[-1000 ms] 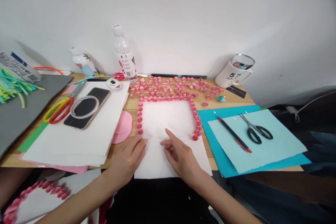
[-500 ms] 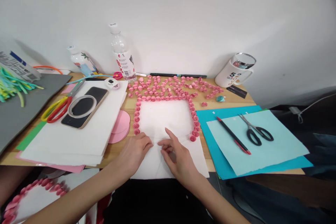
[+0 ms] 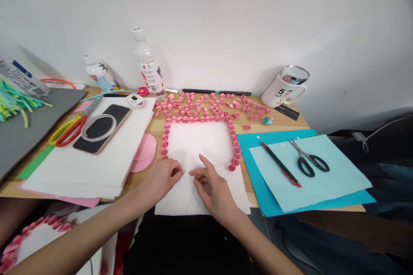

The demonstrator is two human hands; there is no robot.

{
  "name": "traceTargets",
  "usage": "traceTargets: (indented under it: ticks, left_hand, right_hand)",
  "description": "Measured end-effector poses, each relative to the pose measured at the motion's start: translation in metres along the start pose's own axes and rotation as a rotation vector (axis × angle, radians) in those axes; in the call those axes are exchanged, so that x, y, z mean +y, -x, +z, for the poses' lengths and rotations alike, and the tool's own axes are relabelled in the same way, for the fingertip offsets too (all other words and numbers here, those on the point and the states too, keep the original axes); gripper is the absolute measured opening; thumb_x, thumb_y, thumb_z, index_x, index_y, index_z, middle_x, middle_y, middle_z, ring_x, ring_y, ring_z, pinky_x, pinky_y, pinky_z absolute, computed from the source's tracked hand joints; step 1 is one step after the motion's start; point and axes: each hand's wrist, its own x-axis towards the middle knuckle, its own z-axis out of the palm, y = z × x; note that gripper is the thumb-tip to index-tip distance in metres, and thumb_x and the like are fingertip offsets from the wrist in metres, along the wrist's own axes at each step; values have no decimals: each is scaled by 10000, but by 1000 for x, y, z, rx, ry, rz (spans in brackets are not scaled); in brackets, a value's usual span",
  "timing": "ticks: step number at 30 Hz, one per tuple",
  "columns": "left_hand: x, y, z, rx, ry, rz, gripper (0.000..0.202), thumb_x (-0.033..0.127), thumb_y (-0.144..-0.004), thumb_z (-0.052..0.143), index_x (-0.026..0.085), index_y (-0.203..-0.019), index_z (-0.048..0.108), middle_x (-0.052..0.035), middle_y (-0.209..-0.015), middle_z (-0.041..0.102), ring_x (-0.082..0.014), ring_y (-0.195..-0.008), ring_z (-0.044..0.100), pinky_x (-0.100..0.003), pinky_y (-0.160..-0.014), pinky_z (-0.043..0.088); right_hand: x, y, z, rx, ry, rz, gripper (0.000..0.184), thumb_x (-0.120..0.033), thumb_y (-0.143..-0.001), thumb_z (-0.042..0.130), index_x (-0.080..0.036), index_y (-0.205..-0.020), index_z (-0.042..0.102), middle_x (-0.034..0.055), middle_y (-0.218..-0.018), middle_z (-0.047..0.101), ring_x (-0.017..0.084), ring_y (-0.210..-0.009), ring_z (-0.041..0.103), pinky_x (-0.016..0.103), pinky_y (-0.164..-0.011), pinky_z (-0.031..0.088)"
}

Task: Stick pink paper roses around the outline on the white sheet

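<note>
My left hand [image 3: 166, 177] is closed in a pinch over the lower left of a white paper sheet [image 3: 200, 139]. What its fingertips hold, if anything, is too small to make out. Just to its right, my right hand [image 3: 211, 187] hovers over the same sheet, index finger raised and thumb and other fingers apart. A faint thin strip [image 3: 222, 166] runs across the sheet near the hands. Small rolled pink paper flowers [image 3: 193, 119] line the sheet's top, left and right sides.
Behind the sheet lie many loose pink paper rolls [image 3: 183, 105]. Black-handled scissors [image 3: 308, 161] and a pen [image 3: 280, 164] rest on blue paper at right, near a white mug [image 3: 279, 90]. At left are a phone [image 3: 103, 129], a tape roll [image 3: 98, 128] and a bottle [image 3: 150, 68].
The whole view has shifted slightly, so everything sits a little further left. Both hands keep nearly the same pose over the sheet.
</note>
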Motion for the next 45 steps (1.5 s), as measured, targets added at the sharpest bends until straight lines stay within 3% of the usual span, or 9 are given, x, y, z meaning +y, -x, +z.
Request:
traceTargets:
  ticks: [9,16,24,30,34,36,39,42,45]
  left_hand:
    - [-14,2,7,39,-111,85,162,305,-817,552,169,-728,552,-11,-730,601,-160,-686,551,-263,-618,390]
    - [-15,1,10,31,-143,131,207,200,-868,399,169,-703,521,-25,-749,563,-158,-688,540,-291,-659,406]
    - [-5,14,-29,282,117,-119,168,318,-852,440,199,-739,475,55,-564,531,-108,-475,514,-227,-512,396]
    - [18,41,-22,33,356,88,169,295,-825,500,193,-704,561,55,-580,564,-73,-486,523,-175,-490,421]
    - [22,44,-4,-34,424,128,184,317,-846,518,199,-744,615,35,-640,622,-78,-489,527,-192,-517,453]
    - [13,40,-1,22,357,159,128,314,-831,555,207,-823,625,17,-730,653,-97,-551,560,-212,-563,476]
    - [-7,33,2,132,105,229,168,223,-807,573,215,-974,589,-13,-907,654,-128,-692,602,-245,-655,490]
    - [-19,30,4,118,-104,262,373,159,-799,556,236,-1158,489,-48,-1119,616,-176,-854,623,-282,-712,481]
    - [-12,28,2,34,-231,217,412,168,-786,572,225,-1176,452,-51,-1068,640,-211,-850,631,-297,-673,455]
  right_hand:
    - [2,-1,1,5,-26,9,589,-138,-853,460,-228,-1399,257,49,-1006,674,136,-808,648,307,-756,569]
    - [0,-1,1,2,0,11,581,-149,-860,458,-228,-1397,252,44,-988,674,131,-784,642,297,-742,567]
    - [2,0,1,-11,30,3,584,-154,-872,447,-237,-1412,240,54,-1010,647,124,-769,608,293,-733,566]
    - [-18,8,-5,-89,-159,-42,771,-194,-840,574,-301,-1451,118,105,-1320,508,160,-1000,590,358,-852,546]
    - [-30,19,-28,-117,-259,0,702,-237,-856,590,-299,-1437,199,38,-974,659,141,-854,635,342,-813,550]
    - [-35,23,-51,-200,-272,49,637,-295,-847,614,-300,-1402,300,3,-827,660,128,-729,636,290,-710,561]
    - [-40,23,-87,-498,-305,95,676,-423,-777,672,-298,-1372,377,-15,-747,673,88,-496,566,196,-473,500]
    - [-39,13,-93,-371,-132,37,614,-408,-821,634,-293,-1370,383,-28,-693,647,85,-483,517,195,-470,482]
    - [-31,-2,-63,-260,68,-66,603,-260,-887,546,-301,-1421,270,25,-942,650,133,-748,596,304,-734,548]
